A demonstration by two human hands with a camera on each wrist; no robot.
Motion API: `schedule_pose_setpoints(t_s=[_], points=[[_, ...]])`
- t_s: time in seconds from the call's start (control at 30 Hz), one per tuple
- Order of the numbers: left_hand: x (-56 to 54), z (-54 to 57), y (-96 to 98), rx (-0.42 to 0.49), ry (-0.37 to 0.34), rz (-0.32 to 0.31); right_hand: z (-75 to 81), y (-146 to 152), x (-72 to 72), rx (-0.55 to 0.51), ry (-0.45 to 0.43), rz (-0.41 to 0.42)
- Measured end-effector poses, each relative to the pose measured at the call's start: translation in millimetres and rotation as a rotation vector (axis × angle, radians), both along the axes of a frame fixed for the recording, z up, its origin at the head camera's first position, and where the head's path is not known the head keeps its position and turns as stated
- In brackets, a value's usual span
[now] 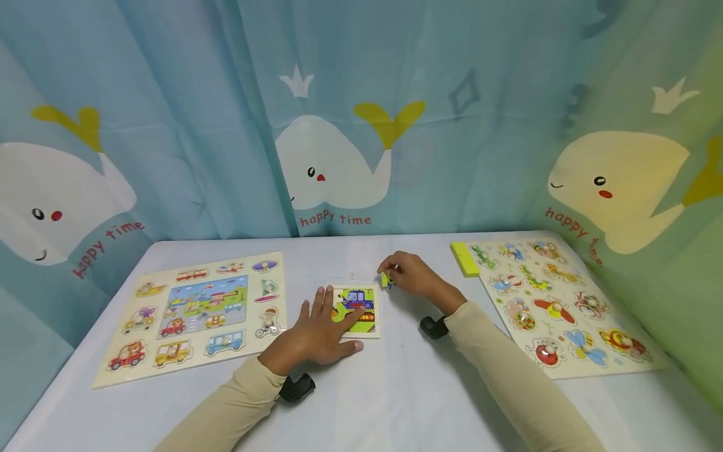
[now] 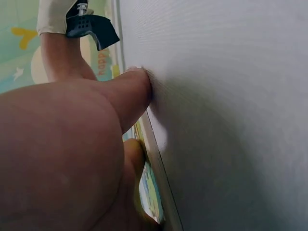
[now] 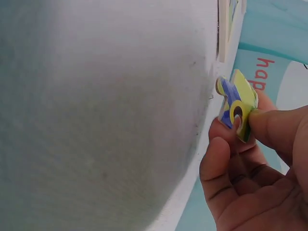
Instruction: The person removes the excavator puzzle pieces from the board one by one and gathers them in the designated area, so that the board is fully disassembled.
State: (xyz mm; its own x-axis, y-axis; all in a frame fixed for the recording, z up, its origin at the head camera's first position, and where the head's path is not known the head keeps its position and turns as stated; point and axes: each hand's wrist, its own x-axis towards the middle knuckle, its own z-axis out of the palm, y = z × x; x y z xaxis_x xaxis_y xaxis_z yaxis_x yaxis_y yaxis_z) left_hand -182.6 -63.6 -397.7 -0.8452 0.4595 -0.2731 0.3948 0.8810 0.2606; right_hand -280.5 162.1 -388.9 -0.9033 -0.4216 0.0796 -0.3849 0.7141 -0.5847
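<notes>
- One blue curtain hangs at the far side, with three white whales and two white crowns in full sight; red letters under each whale read "happy time", three times over.
- One desk, under a plain white cover, carries everything.
- Two large boards lie flat. The vehicle board at left has ten pieces around one town picture; the insect board at right has twelve pieces.
- Two sleeves, beige, come in from the near side, each with a black wrist device at its cuff.
- The left hand lies spread, fingers apart, one across the small puzzle, gripping nothing; its thumb touches the desk.
- The right hand, raised just far and right of the small puzzle, has its fingers curled in, pinching a puzzle piece.
- One small puzzle, a vehicle picture in a pale frame, lies between the boards.
- One yellow block sits at the insect board's far left corner.
- One puzzle piece, green, blue and yellow, is between the right thumb and fingers.
</notes>
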Motion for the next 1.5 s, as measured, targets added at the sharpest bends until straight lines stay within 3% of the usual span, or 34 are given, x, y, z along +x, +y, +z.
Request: schedule_pose_setpoints(t_s=[0.33, 0.57, 0.77, 1.1, 1.5], points=[[-2.6, 0.7, 0.0, 0.074, -0.031, -0.010, -1.9, 2, -1.3, 0.039, -0.087, -0.022], [-1.5, -1.8, 0.1, 0.069, -0.017, -0.013, -5.8, 6, -2.5, 0.065, -0.151, -0.056], [-0.5, -3.0, -0.9, 0.078, -0.029, 0.007, -12.2, 8, -4.7, 0.065, -0.145, -0.053], [-3.6, -3.7, -0.1, 0.060, -0.010, 0.000, -7.8, 8, -7.4, 0.081, -0.156, -0.048], [2.3, 1.4, -0.5, 0.014, -0.006, 0.049, -6.4, 1, -10.3, 0.091, -0.166, -0.055]])
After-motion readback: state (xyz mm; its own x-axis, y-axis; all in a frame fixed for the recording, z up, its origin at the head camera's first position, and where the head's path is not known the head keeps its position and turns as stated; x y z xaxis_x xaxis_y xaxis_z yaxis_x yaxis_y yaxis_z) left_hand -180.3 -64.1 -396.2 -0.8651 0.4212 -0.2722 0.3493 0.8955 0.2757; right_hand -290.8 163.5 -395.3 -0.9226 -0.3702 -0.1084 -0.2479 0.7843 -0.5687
